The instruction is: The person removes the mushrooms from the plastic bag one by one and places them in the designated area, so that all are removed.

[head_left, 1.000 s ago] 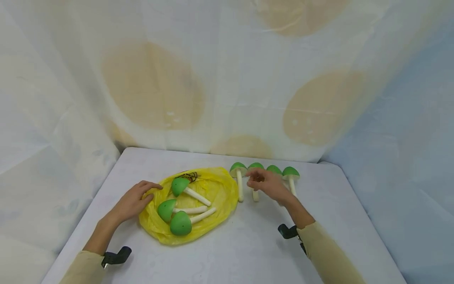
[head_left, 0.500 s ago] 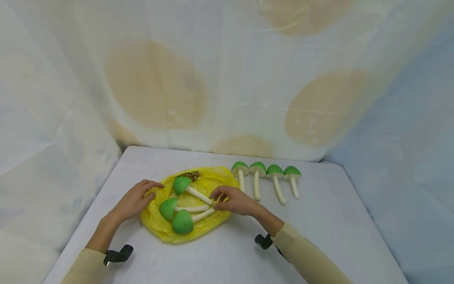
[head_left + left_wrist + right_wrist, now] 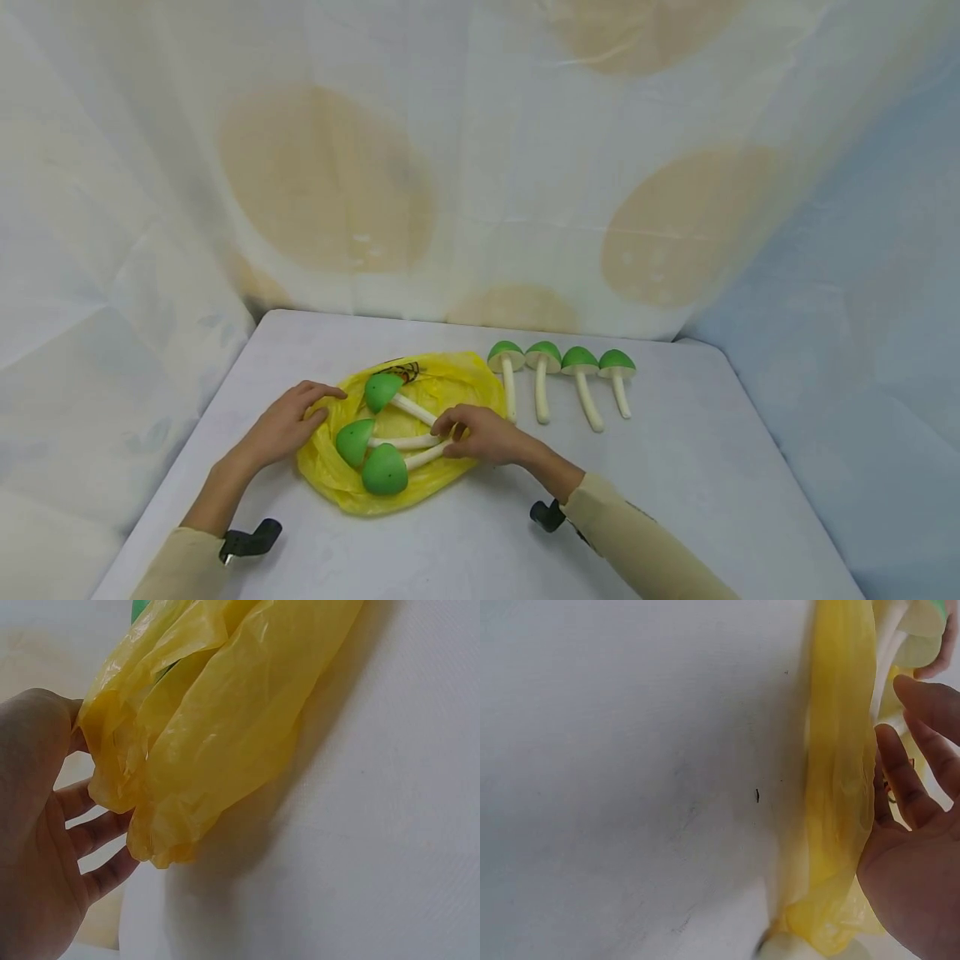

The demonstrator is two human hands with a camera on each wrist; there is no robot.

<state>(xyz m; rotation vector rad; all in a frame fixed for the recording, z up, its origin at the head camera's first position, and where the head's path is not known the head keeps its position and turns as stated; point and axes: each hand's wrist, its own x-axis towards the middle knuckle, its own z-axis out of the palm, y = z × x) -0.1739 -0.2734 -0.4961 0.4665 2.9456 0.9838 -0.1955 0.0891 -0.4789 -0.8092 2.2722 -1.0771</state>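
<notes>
- Hands first: the left hand (image 3: 285, 425), left of centre in the frame, is at the near-left rim of the yellow bag (image 3: 480, 379); we can't tell if it's actually pinching the plastic.
- The right hand (image 3: 480, 433), just below centre, has thumb and fingers apart and nothing gripped, as far as we can see. It's right by the stem ends, maybe touching one.
- Three green-capped mushrooms (image 3: 386, 470) lie inside the bag's rim, caps to the left, stems to the right.
- Four more mushrooms (image 3: 580, 361) sit in a row on the tabletop (image 3: 675, 467), right of centre, caps up top.
- Our worry: those lower two stems nearly meet, so grabbing one could drag the other along.
- Also, that plastic looks thin and floppy. If the left hand lets it slip, we'd guess the rim folds over the caps.
- And a sleeve swinging right could knock the row crooked.
</notes>
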